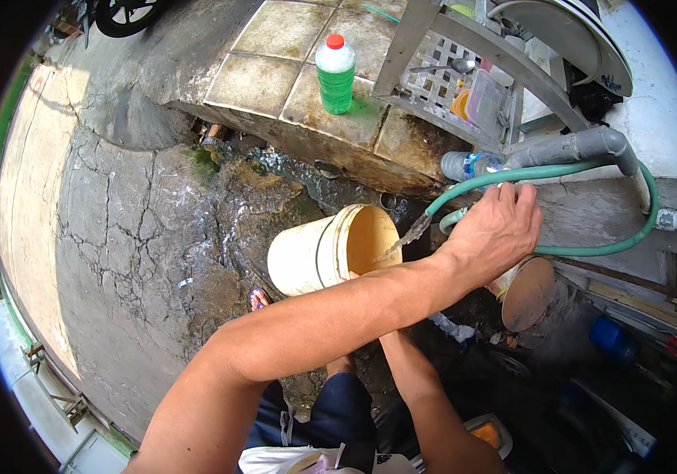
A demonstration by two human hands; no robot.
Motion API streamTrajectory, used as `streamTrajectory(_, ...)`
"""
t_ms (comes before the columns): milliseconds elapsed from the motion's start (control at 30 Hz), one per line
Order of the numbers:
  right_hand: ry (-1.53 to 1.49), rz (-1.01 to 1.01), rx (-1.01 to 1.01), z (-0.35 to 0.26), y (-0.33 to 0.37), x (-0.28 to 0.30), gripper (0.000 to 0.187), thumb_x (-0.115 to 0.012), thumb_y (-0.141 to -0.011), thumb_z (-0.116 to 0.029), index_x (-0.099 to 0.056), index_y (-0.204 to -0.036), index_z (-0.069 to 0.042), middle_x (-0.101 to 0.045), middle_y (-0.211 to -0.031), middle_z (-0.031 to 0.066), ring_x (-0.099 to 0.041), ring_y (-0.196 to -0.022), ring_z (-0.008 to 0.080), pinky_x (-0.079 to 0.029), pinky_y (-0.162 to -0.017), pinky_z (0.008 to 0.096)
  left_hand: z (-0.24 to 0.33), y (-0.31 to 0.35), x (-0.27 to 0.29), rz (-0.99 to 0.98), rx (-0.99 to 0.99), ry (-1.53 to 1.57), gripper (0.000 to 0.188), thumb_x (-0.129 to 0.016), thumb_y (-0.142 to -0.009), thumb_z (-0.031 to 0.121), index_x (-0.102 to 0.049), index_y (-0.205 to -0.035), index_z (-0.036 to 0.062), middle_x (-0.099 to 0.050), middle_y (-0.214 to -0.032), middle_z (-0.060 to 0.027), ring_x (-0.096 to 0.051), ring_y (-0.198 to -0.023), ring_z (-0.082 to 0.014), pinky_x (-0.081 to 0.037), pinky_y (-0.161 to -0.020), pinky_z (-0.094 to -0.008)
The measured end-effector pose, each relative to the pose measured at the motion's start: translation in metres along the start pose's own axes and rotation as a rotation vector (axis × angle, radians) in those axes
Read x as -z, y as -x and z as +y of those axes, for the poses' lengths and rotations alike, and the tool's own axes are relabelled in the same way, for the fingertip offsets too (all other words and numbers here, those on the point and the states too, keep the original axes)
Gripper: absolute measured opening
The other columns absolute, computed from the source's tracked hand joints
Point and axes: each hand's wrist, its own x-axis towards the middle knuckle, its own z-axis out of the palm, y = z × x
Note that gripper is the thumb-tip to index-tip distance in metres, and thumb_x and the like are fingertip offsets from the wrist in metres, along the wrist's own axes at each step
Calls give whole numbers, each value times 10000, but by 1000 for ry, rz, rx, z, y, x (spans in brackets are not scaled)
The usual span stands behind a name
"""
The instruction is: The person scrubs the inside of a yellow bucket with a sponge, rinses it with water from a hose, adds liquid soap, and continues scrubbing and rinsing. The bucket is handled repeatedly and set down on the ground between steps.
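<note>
My left forearm crosses over my right one, and my left hand (500, 225) is closed around a green hose (465, 187). Water (408, 237) pours from the hose's end into a cream plastic bucket (299, 257). The bucket is tilted, its mouth facing right, with a thin dark handle around its side. My right hand (351, 276) grips the bucket's lower rim; only a bit of its fingers shows, the rest hidden beneath my left forearm.
A bottle of green liquid with a red cap (335, 75) stands on the tiled ledge (259, 79). Beside it a metal rack (465, 63) holds dishes. A clear bottle (468, 165) lies near a grey pipe (571, 148). Cracked, wet concrete (133, 229) spreads to the left.
</note>
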Motion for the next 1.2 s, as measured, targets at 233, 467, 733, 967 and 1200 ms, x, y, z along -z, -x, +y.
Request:
streamTrajectory(233,-96,119,-89,-59,34,-17,302,-666,-972,-265,-621,-851,8,-643,-793,243,-627,-778,467,-486,-695,539,10,-35,4,-339,-383,-329,259,-628,-908,196,-780,-1055,47,-678,-1044,-88,-627,-994,-273,-477,-848,-374)
streamTrajectory(467,-48,19,-42,-85,19,-21,322,-657,-990,-258,-606,-832,18,-629,-766,249,-614,-733,474,-473,-659,538,-95,33,-7,197,-223,276,509,-660,-913,92,-593,-1416,111,-628,-1357,-174,-555,-1316,-345,-419,-1155,-455)
streamTrajectory(733,-172,-162,-48,-135,40,38,204,-669,-976,-132,-632,-867,37,-663,-784,220,-640,-722,430,-499,-655,445,-222,534,-57,-298,1605,375,996,-282,-1004,757,-588,-1321,-136,-636,-1275,-369,-560,-1290,-484,-390,-1133,-487)
streamTrajectory(967,-243,-162,-134,-166,36,69,203,-637,-1015,-135,-671,-957,56,-682,-781,82,-558,-698,123,-472,-664,323,-163,570,-68,-46,1823,407,910,-289,-1026,691,-682,-1014,-130,-640,-1017,-425,-617,-1107,-555,-453,-990,-537)
streamTrajectory(1200,-494,79,-342,-106,21,59,346,-609,-1063,-313,-699,-995,14,-619,-856,-17,-513,-780,65,-392,-673,266,-150,512,42,66,1670,275,641,-357,-1075,427,-657,-852,-93,-626,-914,-394,-594,-923,-578,-423,-876,-613)
